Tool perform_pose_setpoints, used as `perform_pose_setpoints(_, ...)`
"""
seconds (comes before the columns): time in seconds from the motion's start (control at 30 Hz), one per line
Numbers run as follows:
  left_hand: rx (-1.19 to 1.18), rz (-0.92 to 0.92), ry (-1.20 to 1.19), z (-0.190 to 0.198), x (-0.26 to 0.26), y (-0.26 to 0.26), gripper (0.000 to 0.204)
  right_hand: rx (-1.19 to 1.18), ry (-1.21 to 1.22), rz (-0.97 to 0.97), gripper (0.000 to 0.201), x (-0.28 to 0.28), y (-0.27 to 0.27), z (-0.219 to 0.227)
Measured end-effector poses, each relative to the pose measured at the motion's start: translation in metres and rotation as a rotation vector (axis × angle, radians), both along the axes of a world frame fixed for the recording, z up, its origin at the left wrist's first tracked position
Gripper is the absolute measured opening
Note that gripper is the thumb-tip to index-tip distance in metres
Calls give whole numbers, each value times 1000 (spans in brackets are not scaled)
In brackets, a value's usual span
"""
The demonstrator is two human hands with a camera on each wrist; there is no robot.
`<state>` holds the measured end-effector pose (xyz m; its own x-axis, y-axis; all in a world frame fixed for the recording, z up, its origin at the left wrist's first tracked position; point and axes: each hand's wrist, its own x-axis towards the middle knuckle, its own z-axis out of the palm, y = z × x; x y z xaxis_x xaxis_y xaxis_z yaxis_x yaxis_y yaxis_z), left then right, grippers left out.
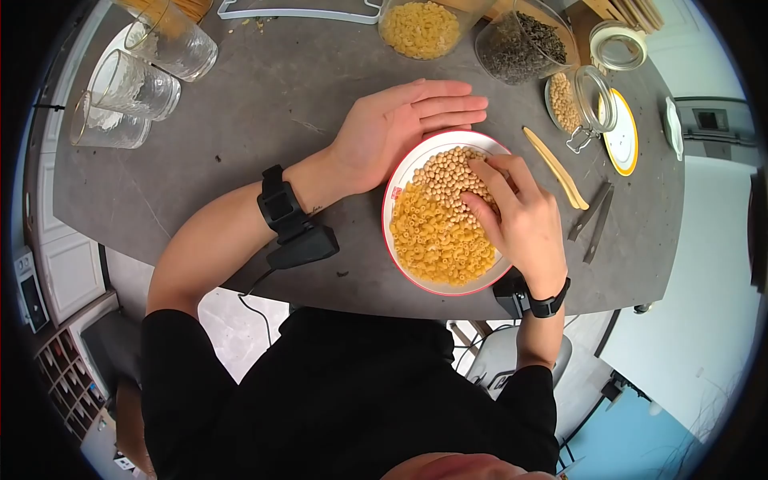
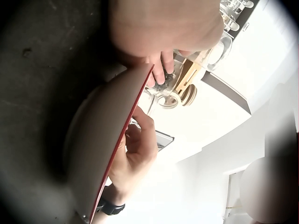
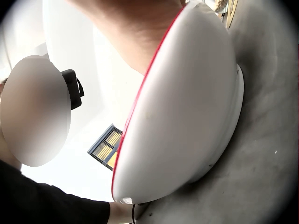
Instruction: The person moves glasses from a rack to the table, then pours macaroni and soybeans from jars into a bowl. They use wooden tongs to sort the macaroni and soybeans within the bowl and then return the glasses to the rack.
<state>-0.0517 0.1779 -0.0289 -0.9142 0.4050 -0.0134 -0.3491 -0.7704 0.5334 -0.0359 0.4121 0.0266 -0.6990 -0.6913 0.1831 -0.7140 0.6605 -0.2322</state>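
Observation:
A white bowl with a red rim (image 1: 390, 238) holds pale round chickpeas (image 1: 440, 172) in its upper part and yellow ring-shaped pasta (image 1: 440, 244) below. My right hand (image 1: 524, 216) reaches over the bowl's right side, its curled fingers and thumb closed round some chickpeas; how many is hidden. Against the upper left rim, my left hand (image 1: 400, 120) lies with its fingers straight, holding nothing. The left wrist view shows the bowl's side (image 2: 105, 135) close up, with the right hand (image 2: 135, 158) behind the rim. In the right wrist view the bowl's outside (image 3: 182, 107) fills the middle.
Glasses (image 1: 136, 84) stand at the upper left. Along the back are a pasta container (image 1: 420, 30) and a jar of dark dried pieces (image 1: 524, 48). An open chickpea jar (image 1: 565, 102), wooden tongs (image 1: 556, 168), metal tongs (image 1: 594, 222) and a yellow-rimmed plate (image 1: 622, 132) lie to the right.

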Motion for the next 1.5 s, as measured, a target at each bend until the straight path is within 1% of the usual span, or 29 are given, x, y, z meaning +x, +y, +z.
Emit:
perform_pose_setpoints(0.13, -8, -1, -20, 2, -1, 1, 61, -33, -30, 17, 28, -2, 2, -3)
perform_pose_setpoints(0.27, -23, -33, -13, 3, -2, 1, 65, -25, -35, 17, 25, -2, 1, 1)
perform_pose_setpoints(0.33, -30, -37, -25, 2, -3, 0, 66, -78, -90, -6, 21, -3, -1, 4)
perform_pose_setpoints(0.47, 29, -61, -44, -3, -5, -1, 66, -80, -171, -8, 18, -8, -2, 14)
perform_pose_setpoints(0.53, 41, -54, -52, -2, -5, 0, 65, -61, -252, -19, 16, -11, -4, 20)
perform_pose_setpoints(0.6, 51, 21, -55, -1, -3, 1, 64, -55, -304, -17, 16, -13, -8, 27)
perform_pose_setpoints(0.73, 44, 60, -39, -1, -2, 2, 63, -39, -414, -1, 14, -19, -13, 35)
perform_pose_setpoints(0.97, 62, 22, -31, -6, -5, 0, 64, 23, -394, 77, 15, -25, -17, 37)
perform_pose_setpoints(1.03, 56, 15, -33, -5, -6, 0, 65, 69, -436, 84, 14, -26, -21, 42)
perform_pose_setpoints(1.13, 53, 29, -59, 0, -4, 1, 65, 66, -478, 104, 13, -28, -24, 45)
perform_pose_setpoints(1.23, 63, 57, -122, 6, -2, 4, 64, 41, -512, 169, 13, -37, -26, 48)
perform_pose_setpoints(1.3, 96, 127, -237, 10, 1, 10, 61, 47, -538, 161, 13, -43, -24, 48)
perform_pose_setpoints(1.37, 108, 159, -262, 11, 4, 13, 61, 57, -562, 152, 14, -50, -28, 51)
perform_pose_setpoints(1.43, 116, 185, -287, 12, 5, 17, 60, 109, -511, 195, 14, -55, -37, 60)
perform_pose_setpoints(1.5, 164, 226, -295, 11, 3, 19, 59, 70, -524, 165, 14, -58, -48, 66)
